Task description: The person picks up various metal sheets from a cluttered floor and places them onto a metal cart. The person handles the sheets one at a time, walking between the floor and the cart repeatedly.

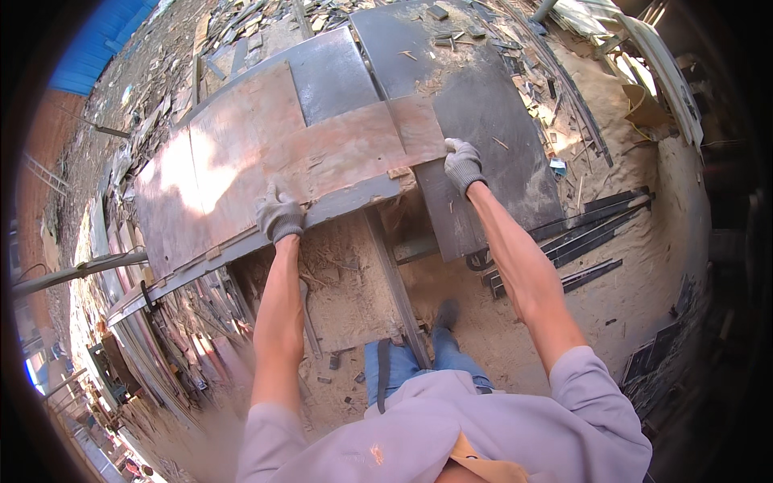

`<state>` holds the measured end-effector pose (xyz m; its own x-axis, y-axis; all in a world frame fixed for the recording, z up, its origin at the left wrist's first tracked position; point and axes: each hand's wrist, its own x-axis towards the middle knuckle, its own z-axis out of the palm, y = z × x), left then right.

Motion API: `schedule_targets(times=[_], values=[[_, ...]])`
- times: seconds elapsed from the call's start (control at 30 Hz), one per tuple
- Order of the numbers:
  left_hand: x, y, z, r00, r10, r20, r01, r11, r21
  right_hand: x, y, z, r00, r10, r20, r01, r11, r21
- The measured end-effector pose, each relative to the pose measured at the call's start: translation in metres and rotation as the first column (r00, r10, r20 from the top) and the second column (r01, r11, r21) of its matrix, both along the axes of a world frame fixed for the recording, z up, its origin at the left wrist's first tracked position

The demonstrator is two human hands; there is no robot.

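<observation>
A long reddish-brown plywood strip (346, 149) lies across the top of a work table. My right hand (463, 167), in a grey knit glove, is closed on the strip's right end. My left hand (279, 216), gloved the same way, is closed at the strip's near left corner, by the table's front edge (354, 196); its fingertips are partly hidden. Under and to the left of the strip is a wider plywood sheet (229, 137) with a bright sun patch. Dark smooth panels (334, 76) lie behind and to the right.
Wood scraps and offcuts (169, 113) litter the ground beyond the table. Dark metal bars (572, 241) lie on the sandy floor at right. A metal pole (80, 270) juts out at left. Stacked thin strips (173, 346) stand below the table's left side. A beam (396, 282) runs toward my legs.
</observation>
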<state>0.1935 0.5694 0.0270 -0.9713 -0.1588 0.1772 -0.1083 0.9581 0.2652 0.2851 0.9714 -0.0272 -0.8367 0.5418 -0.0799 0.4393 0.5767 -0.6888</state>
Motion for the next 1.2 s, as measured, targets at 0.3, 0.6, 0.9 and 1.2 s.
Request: schedule_targets(times=[0.3,0.6,0.9,1.2], values=[[-0.066,-0.007,-0.018,0.991,-0.103,-0.088,0.096,0.992,-0.084,0.005,-0.006,0.044,1.000,-0.026,-0.005,0.021,0.889,-0.458],[0.035,0.023,-0.030,0.975,-0.200,0.092,0.213,0.964,-0.159,0.515,-0.037,0.163,0.704,-0.618,0.349,0.493,0.072,-0.867],[0.145,-0.027,-0.043,0.964,-0.216,0.157,0.229,0.971,-0.073,0.806,0.111,0.228,0.141,-0.987,-0.079,0.748,0.159,-0.645],[0.300,-0.038,-0.025,0.995,-0.012,0.100,0.023,0.994,-0.104,0.366,-0.051,0.037,0.983,-0.165,0.082,0.184,0.890,-0.417]])
